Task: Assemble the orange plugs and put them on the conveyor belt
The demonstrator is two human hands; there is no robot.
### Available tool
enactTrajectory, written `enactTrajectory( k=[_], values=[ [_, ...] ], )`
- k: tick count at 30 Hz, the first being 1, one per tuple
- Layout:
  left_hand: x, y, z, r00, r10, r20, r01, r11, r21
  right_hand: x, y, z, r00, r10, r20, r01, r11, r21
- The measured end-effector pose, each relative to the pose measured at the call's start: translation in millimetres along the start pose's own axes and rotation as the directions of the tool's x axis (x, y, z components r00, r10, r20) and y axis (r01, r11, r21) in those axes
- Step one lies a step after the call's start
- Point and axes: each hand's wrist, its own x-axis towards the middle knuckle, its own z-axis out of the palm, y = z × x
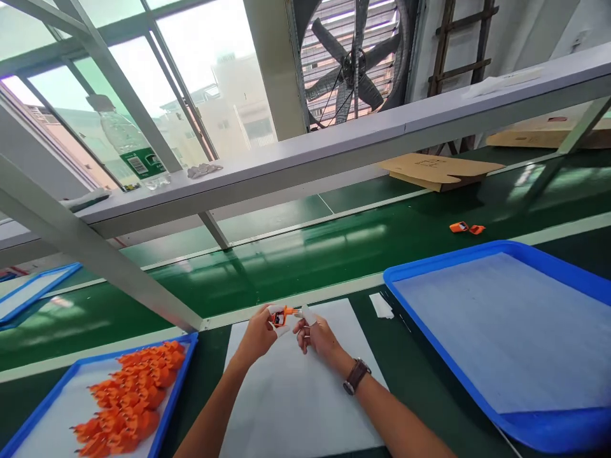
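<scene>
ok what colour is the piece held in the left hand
The piece is mostly orange with a dark area, best seen in the head view.

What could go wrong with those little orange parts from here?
The part in the left hand is small and held at the fingertips, with the right hand at its tip, so it might slip.
The orange pile is crowded together in its tray; parts could rub or catch on each other.
Two orange pieces lie outside the trays, on the green surface, and might get overlooked.
</scene>
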Motion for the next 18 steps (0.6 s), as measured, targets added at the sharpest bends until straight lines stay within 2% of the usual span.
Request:
enactTrajectory(
  k=[2,3,4,6,9,11,13,16,18],
  values=[
    [-28.3,6.1,6.3,0.993,0.115,-0.003,-0.114,0.988,0.104,-2.2,-3.6,-2.4,0.999,0.006,0.045,-0.007,1.000,0.011],
    [-39.0,7.6,8.4,0.991,0.131,-0.011,-0.128,0.984,0.123,-4.0,-4.8,-2.3,0.998,0.007,0.062,-0.007,1.000,-0.002],
    [-47.5,8.1,9.9,0.994,0.106,-0.017,-0.104,0.990,0.097,-5.9,-5.4,-1.2,0.998,0.005,0.069,-0.003,1.000,-0.029],
    [-58.6,6.6,11.8,1.000,-0.003,0.011,0.004,0.998,-0.064,-9.9,-4.9,2.7,0.998,-0.009,0.055,0.013,0.998,-0.066],
    [-65.4,1.7,13.0,0.987,-0.140,0.081,0.160,0.920,-0.357,-15.1,-0.6,9.8,0.998,-0.056,0.023,0.058,0.992,-0.113],
    [-66.9,-1.4,13.8,0.980,-0.189,0.064,0.197,0.868,-0.456,-18.5,3.3,13.5,0.996,-0.084,0.016,0.085,0.986,-0.145],
    [-67.9,-4.0,15.1,0.977,-0.213,0.025,0.197,0.848,-0.492,-22.3,7.1,16.2,0.985,-0.164,0.045,0.170,0.964,-0.203],
    [-70.1,-6.4,18.0,0.981,-0.190,-0.033,0.147,0.849,-0.508,-27.4,11.4,19.2,0.937,-0.315,0.152,0.349,0.882,-0.316],
    [-71.9,-6.8,19.6,0.981,-0.174,-0.087,0.108,0.859,-0.500,-29.2,13.4,20.6,0.920,-0.345,0.185,0.390,0.845,-0.365]
  ],
)
